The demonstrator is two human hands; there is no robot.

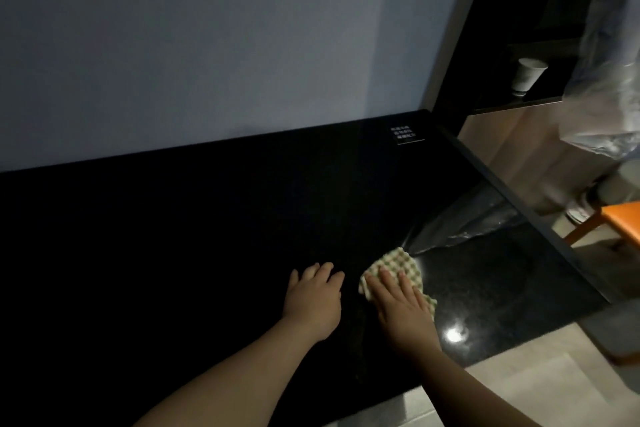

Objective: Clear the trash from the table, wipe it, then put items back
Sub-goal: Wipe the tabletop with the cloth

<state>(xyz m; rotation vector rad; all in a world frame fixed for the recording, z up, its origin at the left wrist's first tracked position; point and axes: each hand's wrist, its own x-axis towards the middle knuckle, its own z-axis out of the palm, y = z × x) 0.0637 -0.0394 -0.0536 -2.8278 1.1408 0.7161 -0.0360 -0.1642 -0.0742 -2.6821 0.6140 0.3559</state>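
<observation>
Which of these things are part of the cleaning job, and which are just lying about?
Job: checkered cloth under the right hand, black table, clear plastic bag.
Seemingly lying about: paper cup on shelf, small black sign, orange chair.

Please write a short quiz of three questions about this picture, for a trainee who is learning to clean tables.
1. True or false: the right hand presses flat on the checked cloth.
2. Fill the gap: the left hand rests on the black table and holds ____.
3. Where does the white paper cup stand?
A) beside the cloth
B) on the shelf at the right
C) in the left hand

Key: 1 true; 2 nothing; 3 B.
</observation>
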